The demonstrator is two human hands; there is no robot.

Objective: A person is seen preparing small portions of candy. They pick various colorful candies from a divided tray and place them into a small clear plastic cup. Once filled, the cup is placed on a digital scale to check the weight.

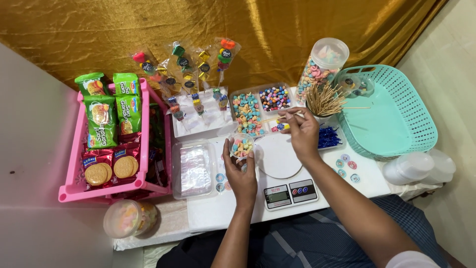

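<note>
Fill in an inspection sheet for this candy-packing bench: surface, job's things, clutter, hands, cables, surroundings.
Surface: white table, crowded.
Job's things: small clear cup of pastel candies; wooden skewer; skewer holder; divided candy tray; digital scale.
Clutter: pink basket of biscuit packs; finished candy skewers; teal basket; tall candy jar; lidded tub; round stickers.
Hands: left hand holds the cup; right hand pinches the skewer.
Cables: nothing seen.
Surroundings: gold cloth behind, pale walls at the sides.
</note>
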